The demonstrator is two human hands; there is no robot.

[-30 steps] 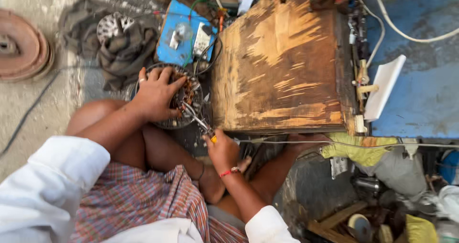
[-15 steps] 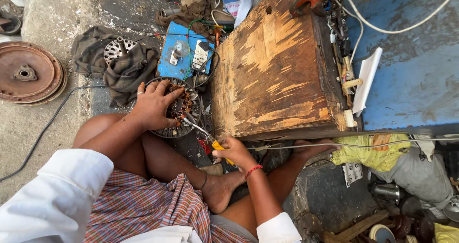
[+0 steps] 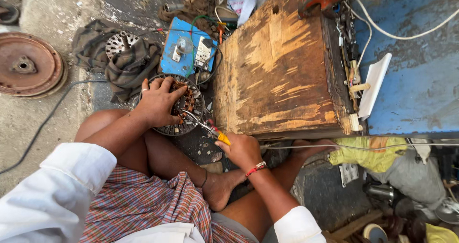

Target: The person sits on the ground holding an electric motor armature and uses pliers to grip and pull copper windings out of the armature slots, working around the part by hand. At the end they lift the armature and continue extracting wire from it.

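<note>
The round grey metal motor part with copper-brown windings inside (image 3: 179,104) lies flat on the dark floor (image 3: 119,4), just left of the big worn wooden box (image 3: 277,71) and just near of the blue plastic board with a socket and a knob (image 3: 184,51); its rim is dark and ribbed, and the orange-brown coils show in the middle. The left hand (image 3: 158,102) rests on top of this part, its fingers spread and curved over the far-left rim, holding it down. The right hand (image 3: 244,149) is closed around the yellow handles of the metal pliers (image 3: 205,127); the pliers have a long axis that runs from near-right to far-left, and the grey nose points far-left into the windings, where it touches the coils; if the nose is clamped on a wire I cannot tell. A grey crumpled cloth (image 3: 124,63) lies just left of the motor part; two rusty round metal discs (image 3: 28,63) are stacked well apart at the far left.
</note>
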